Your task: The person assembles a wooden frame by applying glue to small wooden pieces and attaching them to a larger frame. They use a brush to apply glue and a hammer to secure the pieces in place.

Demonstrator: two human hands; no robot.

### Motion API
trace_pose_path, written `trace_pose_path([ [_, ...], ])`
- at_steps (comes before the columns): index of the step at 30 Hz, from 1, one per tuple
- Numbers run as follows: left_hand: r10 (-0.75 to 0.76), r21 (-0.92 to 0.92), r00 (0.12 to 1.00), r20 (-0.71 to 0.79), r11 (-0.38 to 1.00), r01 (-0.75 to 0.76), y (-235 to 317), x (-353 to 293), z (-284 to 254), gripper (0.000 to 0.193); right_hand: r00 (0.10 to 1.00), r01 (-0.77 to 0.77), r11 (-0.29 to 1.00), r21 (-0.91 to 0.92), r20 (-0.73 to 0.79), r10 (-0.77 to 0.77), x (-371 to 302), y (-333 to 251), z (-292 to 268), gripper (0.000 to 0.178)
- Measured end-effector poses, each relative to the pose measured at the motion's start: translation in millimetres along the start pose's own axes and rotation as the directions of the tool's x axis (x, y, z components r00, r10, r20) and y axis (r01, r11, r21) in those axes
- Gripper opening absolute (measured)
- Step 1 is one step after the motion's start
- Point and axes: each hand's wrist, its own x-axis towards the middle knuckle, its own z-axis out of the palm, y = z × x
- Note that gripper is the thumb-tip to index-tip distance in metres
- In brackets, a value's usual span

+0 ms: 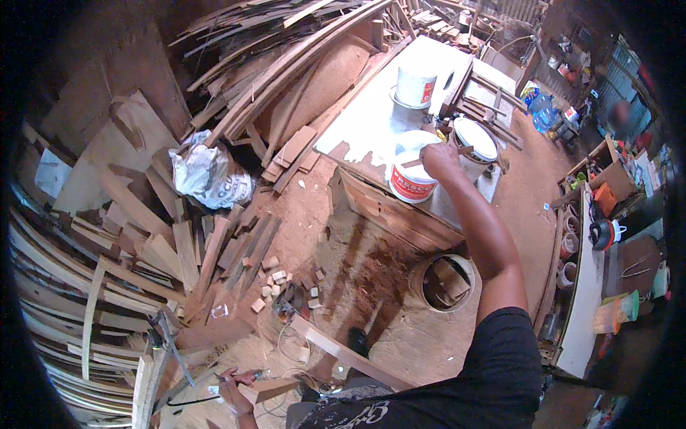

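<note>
My right hand [441, 160], its arm stretched out, is closed at the rim of a white bucket [413, 187] with a red label. A thin wooden stick [411, 164] shows on one side of the fingers, across the bucket's mouth. Beside it stands another white bucket [477, 139] with a dark rim, and farther back a white pail [416, 79]. All three are on a white-topped workbench [361, 114]. Low at the left, my left hand [234, 392] has bent fingers around something small that I cannot make out. A pale wooden board [350, 355] slants near my legs.
Stacked wood strips [78, 336] and a stuffed white sack [211, 175] line the left side. Small wood blocks [275, 282] lie on the dusty floor. A round container [444, 282] holding scraps stands below the bench. A blurred person [620, 118] is far right, beyond a cluttered shelf [577, 300].
</note>
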Motion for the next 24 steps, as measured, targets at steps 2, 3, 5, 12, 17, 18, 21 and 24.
trace_pose_path([
  [2, 0.009, -0.013, 1.000, -0.012, 1.000, -0.009, -2, 1, 2, 0.053, 0.998, 0.055, 0.998, 0.028, 0.027, -0.055, 0, 4, 1, 0.023],
  [3, 0.007, -0.004, 1.000, 0.015, 1.000, -0.007, -3, 2, 2, 0.053, 0.997, 0.048, 0.998, 0.031, 0.052, -0.049, -2, 8, 1, 0.024],
  [5, -0.037, -0.009, 0.999, 0.039, 0.999, 0.037, -3, 2, 3, 0.052, 0.996, -0.010, 0.992, 0.126, 0.094, -0.002, -4, 18, -1, 0.022],
  [12, -0.015, -0.002, 0.999, 0.032, 1.000, 0.015, -2, 6, 7, 0.049, 0.993, -0.112, 0.897, 0.428, 0.084, 0.084, -9, 49, 5, 0.024],
  [17, -0.098, -0.004, 0.995, 0.014, 0.995, 0.098, 2, 9, 16, 0.049, 0.998, 0.012, 0.962, 0.274, -0.064, 0.006, -29, 41, 24, 0.023],
  [18, -0.063, 0.012, 0.998, 0.024, 0.998, 0.062, 2, 10, 15, 0.050, 0.997, 0.001, 0.938, 0.348, -0.067, 0.024, -35, 45, 23, 0.024],
  [21, 0.029, 0.022, 0.999, 0.039, 0.999, -0.030, -5, 11, 11, 0.051, 0.976, -0.107, 0.750, 0.653, -0.077, 0.206, -49, 79, 4, 0.033],
  [24, -0.014, -0.002, 1.000, 0.009, 1.000, 0.014, -17, 14, 6, 0.050, 0.884, -0.313, 0.567, 0.762, 0.015, 0.468, -53, 106, -10, 0.043],
])
